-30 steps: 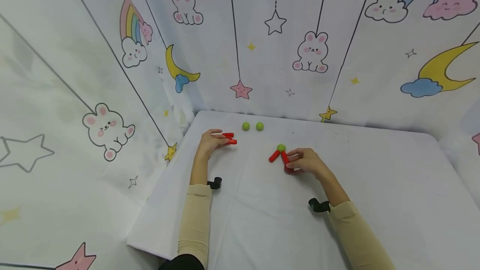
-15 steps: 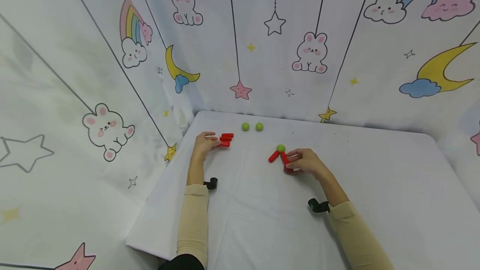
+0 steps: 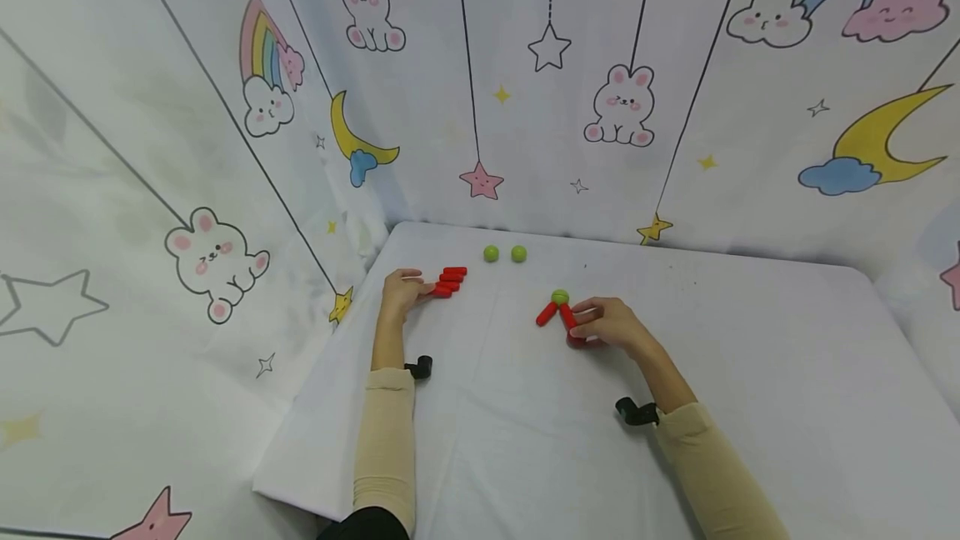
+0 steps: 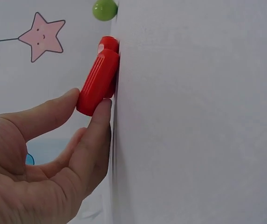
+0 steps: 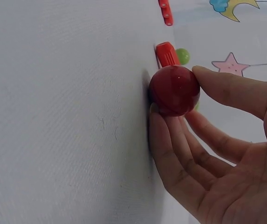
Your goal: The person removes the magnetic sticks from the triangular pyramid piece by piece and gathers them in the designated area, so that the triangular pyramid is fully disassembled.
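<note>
Shifted leftward since the earlier frame, the left hand (image 3: 402, 292) was closed on one end of a red plastic-looking rod (image 4: 98, 83), probably light, stiff. Rightward, on white cloth (image 3: 510, 432), a glossy dark-red ball (image 5: 174, 90), likely slippery, best held mid-height, was pinched by the right hand (image 3: 613, 323).

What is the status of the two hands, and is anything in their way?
Left hand pinches red stick. Right hand holds red ball. Other sticks lie close beside the pinched one, possibly in the way.
</note>
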`<state>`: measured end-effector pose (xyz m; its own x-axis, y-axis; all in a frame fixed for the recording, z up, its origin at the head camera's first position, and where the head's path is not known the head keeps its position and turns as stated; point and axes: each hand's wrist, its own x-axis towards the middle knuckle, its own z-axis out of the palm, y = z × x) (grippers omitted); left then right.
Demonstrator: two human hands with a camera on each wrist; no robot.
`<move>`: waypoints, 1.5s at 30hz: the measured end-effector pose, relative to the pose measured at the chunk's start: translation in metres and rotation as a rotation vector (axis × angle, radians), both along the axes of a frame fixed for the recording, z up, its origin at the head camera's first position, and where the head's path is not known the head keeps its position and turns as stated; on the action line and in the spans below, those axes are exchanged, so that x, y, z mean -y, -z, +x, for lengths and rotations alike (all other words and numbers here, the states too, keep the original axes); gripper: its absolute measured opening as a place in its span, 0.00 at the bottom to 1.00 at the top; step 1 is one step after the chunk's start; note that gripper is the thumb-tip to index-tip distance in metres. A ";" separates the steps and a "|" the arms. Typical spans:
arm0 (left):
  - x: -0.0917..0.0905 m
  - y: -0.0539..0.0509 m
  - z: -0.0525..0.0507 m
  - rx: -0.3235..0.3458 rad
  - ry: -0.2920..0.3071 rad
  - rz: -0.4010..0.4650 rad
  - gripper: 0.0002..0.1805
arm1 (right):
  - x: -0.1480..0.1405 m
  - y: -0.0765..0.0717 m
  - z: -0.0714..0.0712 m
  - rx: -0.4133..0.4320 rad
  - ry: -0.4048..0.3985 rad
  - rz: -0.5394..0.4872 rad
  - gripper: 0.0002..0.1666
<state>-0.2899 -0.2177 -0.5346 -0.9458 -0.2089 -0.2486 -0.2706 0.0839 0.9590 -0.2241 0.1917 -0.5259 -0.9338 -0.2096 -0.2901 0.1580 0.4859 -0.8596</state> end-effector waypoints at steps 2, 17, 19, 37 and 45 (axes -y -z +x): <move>0.001 0.002 -0.001 0.006 -0.016 -0.044 0.32 | 0.000 0.000 0.000 -0.001 0.003 0.008 0.29; -0.007 0.004 -0.006 -0.019 -0.054 -0.067 0.30 | 0.004 0.001 -0.002 -0.017 0.008 0.045 0.33; -0.008 0.003 -0.006 -0.011 -0.051 -0.045 0.29 | 0.004 0.001 -0.002 -0.025 0.004 0.060 0.36; -0.017 -0.018 0.002 -0.103 -0.077 -0.173 0.25 | 0.003 0.009 -0.022 -0.191 0.048 0.084 0.28; -0.036 -0.028 0.006 -0.140 -0.014 -0.226 0.23 | 0.006 0.020 -0.031 -0.203 0.025 0.018 0.24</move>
<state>-0.2837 -0.1815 -0.5070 -0.9643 -0.2576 -0.0611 -0.1392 0.2971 0.9446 -0.2556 0.1855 -0.5462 -0.9783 -0.1823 -0.0985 -0.0058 0.4993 -0.8664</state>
